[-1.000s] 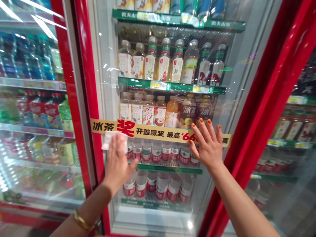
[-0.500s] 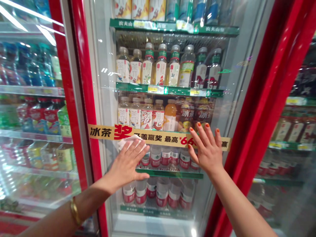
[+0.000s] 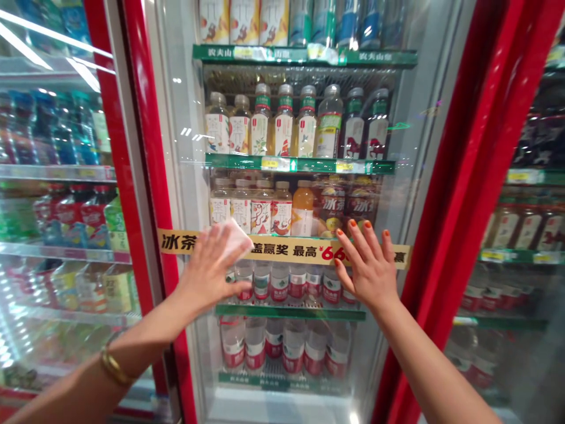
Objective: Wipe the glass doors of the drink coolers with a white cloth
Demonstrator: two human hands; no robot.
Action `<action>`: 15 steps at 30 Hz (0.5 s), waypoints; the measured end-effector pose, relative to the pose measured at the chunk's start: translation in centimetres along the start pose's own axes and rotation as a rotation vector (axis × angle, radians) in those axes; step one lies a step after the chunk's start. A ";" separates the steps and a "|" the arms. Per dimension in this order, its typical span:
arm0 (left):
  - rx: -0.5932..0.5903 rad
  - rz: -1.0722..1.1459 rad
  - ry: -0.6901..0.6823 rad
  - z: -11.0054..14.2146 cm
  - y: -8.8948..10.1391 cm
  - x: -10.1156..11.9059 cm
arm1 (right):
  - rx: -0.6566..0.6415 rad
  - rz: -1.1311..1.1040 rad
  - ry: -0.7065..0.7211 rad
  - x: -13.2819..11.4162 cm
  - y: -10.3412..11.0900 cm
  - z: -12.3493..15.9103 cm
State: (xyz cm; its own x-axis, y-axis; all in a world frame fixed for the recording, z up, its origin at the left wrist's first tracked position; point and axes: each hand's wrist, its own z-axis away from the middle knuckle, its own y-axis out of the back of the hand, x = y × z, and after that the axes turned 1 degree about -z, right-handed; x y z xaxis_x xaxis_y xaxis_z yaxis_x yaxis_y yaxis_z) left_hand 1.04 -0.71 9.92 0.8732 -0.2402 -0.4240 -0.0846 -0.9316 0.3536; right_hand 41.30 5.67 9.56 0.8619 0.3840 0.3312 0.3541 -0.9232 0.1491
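My left hand (image 3: pixel 209 265) lies over a folded white tissue (image 3: pixel 236 240), holding it against the glass door with outstretched fingers. The tissue sticks out to the right of the fingers, across the yellow strip (image 3: pixel 282 250) with black and red lettering. Part of the tissue and of the lettering is hidden behind this hand. My right hand (image 3: pixel 369 265) rests on the right end of the same strip, its fingers spread and nothing in it. A gold bangle (image 3: pixel 113 365) circles my left wrist.
Behind the glass, bottled drinks (image 3: pixel 283 126) line several shelves with green edges (image 3: pixel 300 164). Red door frames (image 3: pixel 152 147) stand on both sides. More drinks fill a cooler to the left, with red bottles (image 3: pixel 95 215), and another to the right.
My left hand has moved left along the strip, taking the white tissue with it; the tissue now shows more to the right of the fingers. My right hand stays in place.
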 end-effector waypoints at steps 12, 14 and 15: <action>-0.018 -0.034 -0.133 -4.6 1.3 -0.9 | 0.016 -0.009 0.004 -0.1 0.1 -0.2; -0.017 -0.040 0.097 -6.5 2.2 -2.1 | 0.031 -0.010 0.010 -0.2 0.0 -0.2; -0.016 -0.035 0.197 -7.3 2.3 -2.0 | 0.044 -0.009 0.007 -0.2 -0.1 -0.3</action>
State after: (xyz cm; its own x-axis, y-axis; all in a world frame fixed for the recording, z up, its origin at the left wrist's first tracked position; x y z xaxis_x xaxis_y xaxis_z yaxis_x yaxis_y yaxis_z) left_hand 2.61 -0.42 17.70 0.9527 -0.1478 -0.2654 -0.0458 -0.9335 0.3556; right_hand 41.02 5.65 9.74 0.8561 0.3921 0.3368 0.3774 -0.9194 0.1112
